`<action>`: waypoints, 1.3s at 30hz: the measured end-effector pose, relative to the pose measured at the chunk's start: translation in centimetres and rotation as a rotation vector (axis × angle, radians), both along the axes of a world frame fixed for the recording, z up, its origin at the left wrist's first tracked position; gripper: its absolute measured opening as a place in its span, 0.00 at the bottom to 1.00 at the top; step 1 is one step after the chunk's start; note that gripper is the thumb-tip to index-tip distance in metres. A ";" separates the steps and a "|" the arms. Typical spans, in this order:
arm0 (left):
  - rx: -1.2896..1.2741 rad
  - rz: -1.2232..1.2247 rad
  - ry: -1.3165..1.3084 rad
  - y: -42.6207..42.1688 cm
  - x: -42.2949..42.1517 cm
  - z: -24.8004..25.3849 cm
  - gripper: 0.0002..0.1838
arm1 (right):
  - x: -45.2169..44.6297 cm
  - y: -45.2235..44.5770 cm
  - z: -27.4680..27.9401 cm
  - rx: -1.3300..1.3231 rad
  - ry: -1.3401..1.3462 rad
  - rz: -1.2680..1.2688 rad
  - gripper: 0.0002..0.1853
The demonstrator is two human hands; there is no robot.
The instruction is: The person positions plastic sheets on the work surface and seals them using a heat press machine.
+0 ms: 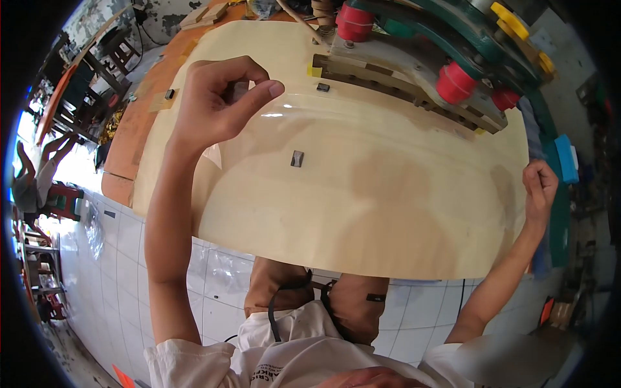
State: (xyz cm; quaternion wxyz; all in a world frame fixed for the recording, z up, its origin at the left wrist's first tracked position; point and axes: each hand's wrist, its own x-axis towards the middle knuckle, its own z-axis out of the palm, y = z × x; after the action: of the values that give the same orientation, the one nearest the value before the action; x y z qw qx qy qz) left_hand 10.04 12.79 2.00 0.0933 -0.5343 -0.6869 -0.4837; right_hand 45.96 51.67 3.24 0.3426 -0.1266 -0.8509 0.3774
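Note:
My left hand (226,107) is raised above the left part of a large pale yellow sheet (304,213), thumb and fingers pinched together. A clear plastic film (275,115) with bright glare and ripples shows beside this hand and seems to be held in it. My right hand (540,187) is closed in a fist at the sheet's right edge; what lies inside its fingers is hidden. On the pale surface are a small dark metal block (297,158) and another small dark block (323,87).
A green machine frame (446,39) with red clamps (457,83) and a long slotted bar (401,90) covers the back right. An orange-brown table (123,155) holds another small block (169,94). A blue object (566,158) is beyond my right hand. Tiled floor (220,291) lies below.

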 end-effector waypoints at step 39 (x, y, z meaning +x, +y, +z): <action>-0.153 -0.168 -0.067 0.3 -0.4 0.0 0.07 | -0.4 -1.1 -0.1 -0.002 -0.027 -0.009 0.14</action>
State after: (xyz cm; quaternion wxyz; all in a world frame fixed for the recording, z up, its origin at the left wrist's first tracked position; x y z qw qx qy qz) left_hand 9.63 13.09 1.99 -0.0116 -0.5788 -0.6775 -0.4537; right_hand 45.53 50.55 3.12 0.3329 -0.1358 -0.8544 0.3751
